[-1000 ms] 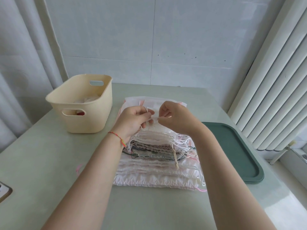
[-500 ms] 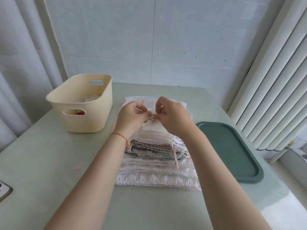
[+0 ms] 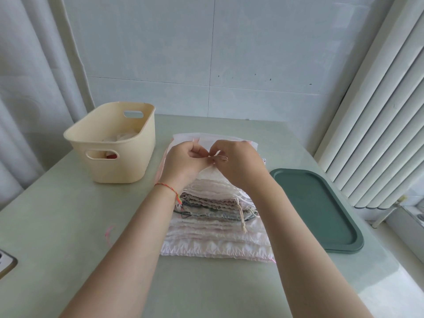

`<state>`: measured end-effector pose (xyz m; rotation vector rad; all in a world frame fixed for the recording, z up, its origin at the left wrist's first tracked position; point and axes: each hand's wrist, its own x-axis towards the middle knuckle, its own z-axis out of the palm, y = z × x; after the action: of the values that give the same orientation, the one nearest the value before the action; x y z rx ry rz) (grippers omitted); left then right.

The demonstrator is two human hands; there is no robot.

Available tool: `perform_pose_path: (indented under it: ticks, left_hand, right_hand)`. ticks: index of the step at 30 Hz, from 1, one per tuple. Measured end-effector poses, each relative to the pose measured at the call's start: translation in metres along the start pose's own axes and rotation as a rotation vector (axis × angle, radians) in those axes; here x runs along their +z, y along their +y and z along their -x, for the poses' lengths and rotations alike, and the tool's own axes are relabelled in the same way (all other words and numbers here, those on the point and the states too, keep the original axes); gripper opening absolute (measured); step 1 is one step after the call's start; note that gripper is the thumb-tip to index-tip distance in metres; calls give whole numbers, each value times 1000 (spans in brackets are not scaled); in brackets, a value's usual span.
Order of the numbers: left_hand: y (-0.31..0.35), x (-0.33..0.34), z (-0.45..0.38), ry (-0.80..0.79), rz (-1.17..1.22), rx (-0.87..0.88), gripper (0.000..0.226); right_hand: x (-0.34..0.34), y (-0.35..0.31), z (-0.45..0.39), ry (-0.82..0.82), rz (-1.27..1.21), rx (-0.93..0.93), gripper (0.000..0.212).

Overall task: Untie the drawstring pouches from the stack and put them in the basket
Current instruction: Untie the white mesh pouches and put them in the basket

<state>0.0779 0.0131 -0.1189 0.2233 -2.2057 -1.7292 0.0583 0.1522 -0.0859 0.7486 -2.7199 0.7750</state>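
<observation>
Hands (image 3: 215, 157) higher; tray (image 3: 321, 212) (green) beside.

One head-worn camera looks forward and down, close over the table (image 3: 68, 226), toward the wall (image 3: 160, 53).

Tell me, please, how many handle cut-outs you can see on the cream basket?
2. One cut-out is in the basket's near end wall, facing the camera; the other is in the far end wall. The long side walls show none.
</observation>
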Motion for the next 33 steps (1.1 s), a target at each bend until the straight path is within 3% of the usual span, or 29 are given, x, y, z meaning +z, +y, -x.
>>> perform_pose_path:
  ticks: [9,17,33]
  left_hand:
    - [4,-3,3,-48,65,5,22]
    - [5,-3,3,-54,23,-4,20]
    - [6,-4,3,-76,23,2,18]
  right_hand:
    - [-5,3,2,-62,-8,-33,21]
    - [-2,4,2,-19,-182,-34,22]
    - [1,11,0,65,-151,-165,15]
